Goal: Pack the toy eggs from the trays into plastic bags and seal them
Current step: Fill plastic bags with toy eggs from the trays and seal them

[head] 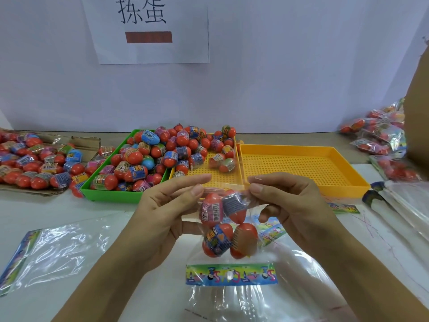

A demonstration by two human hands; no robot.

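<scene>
At centre frame, a person's left hand (pixel 167 212) and right hand (pixel 287 203) pinch the two top corners of a clear plastic bag (pixel 228 225), thumb and fingers of each closed narrowly on the film. The bag hangs mouth-up above the white table (pixel 69 205), its long axis roughly vertical, with four toy eggs (pixel 211 211) stacked in two pairs inside and tilted at mixed angles.

The step in hand looks like sealing: filling appears done, and the next move likely calls for pressing the mouth strip shut from one corner across to the other.

Behind the hands, a green tray (pixel 109 195) at middle left is heaped with eggs, a yellow tray (pixel 220 175) holds a few, and another yellow tray (pixel 304 168) sits at right. An empty bag (pixel 60 249) lies at lower left.
</scene>
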